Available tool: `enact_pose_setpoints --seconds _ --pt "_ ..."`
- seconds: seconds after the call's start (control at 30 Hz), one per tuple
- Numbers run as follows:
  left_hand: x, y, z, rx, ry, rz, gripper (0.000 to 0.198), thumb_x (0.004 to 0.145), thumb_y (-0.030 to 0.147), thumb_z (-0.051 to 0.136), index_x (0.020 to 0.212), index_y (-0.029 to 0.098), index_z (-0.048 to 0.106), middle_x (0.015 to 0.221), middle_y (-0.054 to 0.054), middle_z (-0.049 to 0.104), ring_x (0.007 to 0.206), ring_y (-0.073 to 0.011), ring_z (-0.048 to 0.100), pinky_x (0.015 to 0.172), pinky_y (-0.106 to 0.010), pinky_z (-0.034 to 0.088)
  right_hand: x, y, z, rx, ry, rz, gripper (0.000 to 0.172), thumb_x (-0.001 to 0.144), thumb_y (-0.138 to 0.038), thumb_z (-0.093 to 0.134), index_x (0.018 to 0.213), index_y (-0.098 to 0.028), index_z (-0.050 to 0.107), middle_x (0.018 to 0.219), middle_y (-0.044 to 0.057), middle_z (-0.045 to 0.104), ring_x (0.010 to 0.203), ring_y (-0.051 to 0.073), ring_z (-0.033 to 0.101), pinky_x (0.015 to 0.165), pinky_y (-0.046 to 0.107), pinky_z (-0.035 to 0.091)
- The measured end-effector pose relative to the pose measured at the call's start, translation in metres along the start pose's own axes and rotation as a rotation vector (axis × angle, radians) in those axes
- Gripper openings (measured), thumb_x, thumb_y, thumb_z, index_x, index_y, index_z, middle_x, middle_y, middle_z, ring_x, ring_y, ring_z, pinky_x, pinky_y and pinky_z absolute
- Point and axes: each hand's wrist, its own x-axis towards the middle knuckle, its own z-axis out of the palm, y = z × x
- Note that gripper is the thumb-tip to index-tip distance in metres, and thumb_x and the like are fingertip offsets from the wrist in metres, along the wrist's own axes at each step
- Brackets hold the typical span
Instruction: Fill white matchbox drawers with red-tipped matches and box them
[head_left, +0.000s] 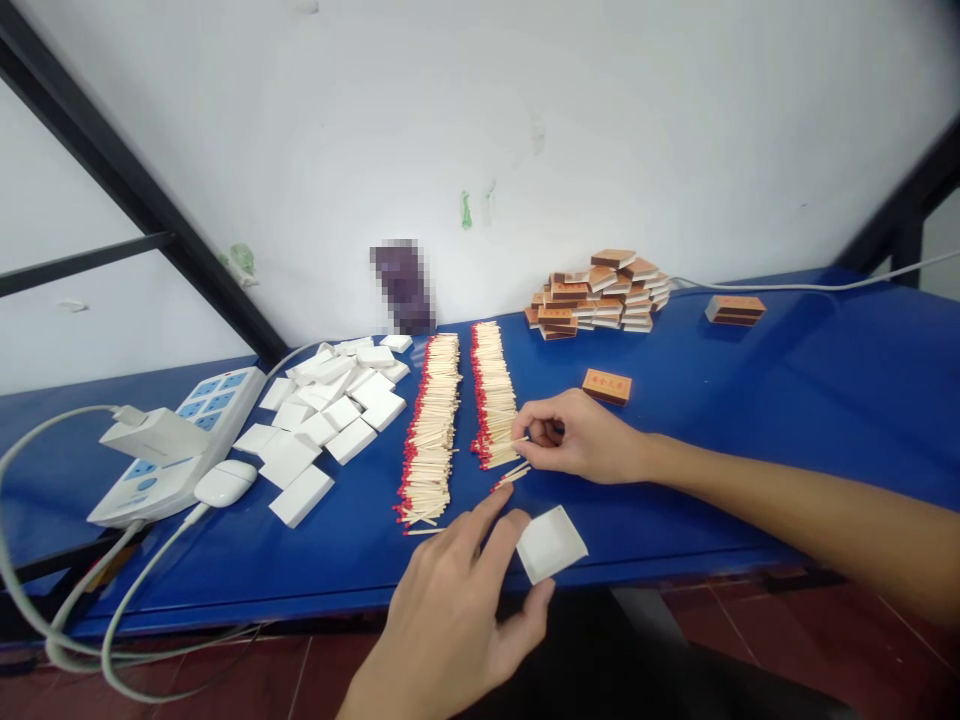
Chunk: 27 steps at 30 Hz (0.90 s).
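Observation:
My left hand (457, 590) holds a small white open matchbox tray (553, 545) between thumb and fingers at the table's front edge. Its index finger reaches out to a few loose matches (511, 476). Just beyond, my right hand (574, 435) is closed in a pinch on a match (520, 441) at the near end of the right-hand row of red-tipped matches (491, 385). A second, longer row of matches (431, 430) lies to the left. Behind my right hand rests an orange matchbox (607, 386).
White matchbox trays (330, 390) lie heaped at left, beside a power strip (180, 440) with a plugged charger and cables. Orange matchboxes (600, 292) are stacked by the wall, with another matchbox (736, 309) farther right. A blurred purple object (405, 287) leans on the wall.

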Motion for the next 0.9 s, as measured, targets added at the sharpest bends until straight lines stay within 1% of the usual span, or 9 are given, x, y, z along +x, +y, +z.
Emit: enact_pose_setpoints --seconds 0.07,0.17,0.27,0.37,0.53,0.67,0.8,0.9 --pt "0.0 0.0 0.0 -0.009 -0.002 -0.002 0.035 0.092 0.028 0.056 0.126 0.021 0.055 0.138 -0.017 0.063 0.109 -0.0336 0.072 0.072 -0.045 0.066 -0.002 0.001 -0.002 -0.024 -0.046 -0.048 0.007 0.086 -0.022 0.063 0.081 -0.017 0.065 0.055 -0.008 0.046 0.05 0.008 0.04 0.052 0.021 0.036" --pt "-0.001 0.0 0.0 -0.017 -0.001 -0.004 0.035 0.092 0.028 0.056 0.126 0.02 0.055 0.137 -0.017 0.064 0.108 -0.0338 0.073 0.073 -0.046 0.066 -0.004 0.003 -0.005 -0.136 -0.068 -0.119 0.004 0.084 -0.017 0.064 0.08 -0.017 0.065 0.056 -0.008 0.048 0.05 0.008 0.042 0.053 0.021 0.036" --pt "-0.002 0.0 0.0 -0.022 0.012 0.009 0.034 0.093 0.028 0.056 0.126 0.02 0.056 0.135 -0.016 0.066 0.106 -0.0338 0.073 0.072 -0.046 0.066 -0.003 0.003 -0.007 -0.241 -0.097 -0.137 0.004 0.085 -0.017 0.063 0.082 -0.018 0.065 0.059 -0.007 0.052 0.053 0.009 0.047 0.057 0.022 0.037" --pt "-0.002 0.0 0.001 -0.026 0.025 0.024 0.033 0.093 0.028 0.056 0.125 0.02 0.057 0.131 -0.014 0.067 0.106 -0.0331 0.073 0.074 -0.046 0.066 -0.002 0.004 -0.007 -0.307 -0.129 -0.145 0.005 0.087 -0.018 0.062 0.084 -0.018 0.066 0.062 -0.006 0.054 0.056 0.01 0.049 0.061 0.023 0.037" --pt "0.0 -0.001 0.0 -0.032 0.027 0.035 0.032 0.093 0.028 0.057 0.124 0.019 0.059 0.127 -0.014 0.069 0.104 -0.0328 0.073 0.075 -0.044 0.066 -0.003 0.003 -0.004 -0.303 -0.118 -0.166 0.01 0.091 -0.019 0.06 0.084 -0.018 0.067 0.065 -0.004 0.058 0.058 0.01 0.05 0.063 0.024 0.038" --pt "0.0 -0.001 -0.002 -0.054 0.013 0.046 0.034 0.093 0.027 0.058 0.125 0.018 0.06 0.127 -0.014 0.069 0.106 -0.0336 0.072 0.079 -0.046 0.065 -0.004 0.001 -0.002 -0.274 -0.074 -0.172 0.017 0.096 -0.028 0.059 0.086 -0.018 0.068 0.061 -0.005 0.054 0.056 0.01 0.048 0.06 0.024 0.037" --pt "-0.002 -0.002 -0.009 -0.075 -0.019 0.049 0.034 0.093 0.027 0.058 0.127 0.019 0.059 0.128 -0.014 0.068 0.109 -0.0314 0.071 0.085 -0.044 0.065 -0.004 0.001 -0.003 -0.343 -0.062 -0.181 0.013 0.094 -0.028 0.061 0.088 -0.018 0.069 0.063 -0.004 0.055 0.056 0.01 0.047 0.062 0.024 0.037" --pt "-0.006 -0.003 -0.015 -0.063 -0.052 0.041 0.036 0.093 0.026 0.059 0.128 0.021 0.058 0.129 -0.013 0.067 0.111 -0.0297 0.07 0.087 -0.042 0.065 -0.006 0.001 -0.007 -0.391 -0.071 -0.174 0.011 0.09 -0.028 0.063 0.089 -0.018 0.068 0.065 -0.004 0.057 0.058 0.011 0.049 0.061 0.025 0.035"
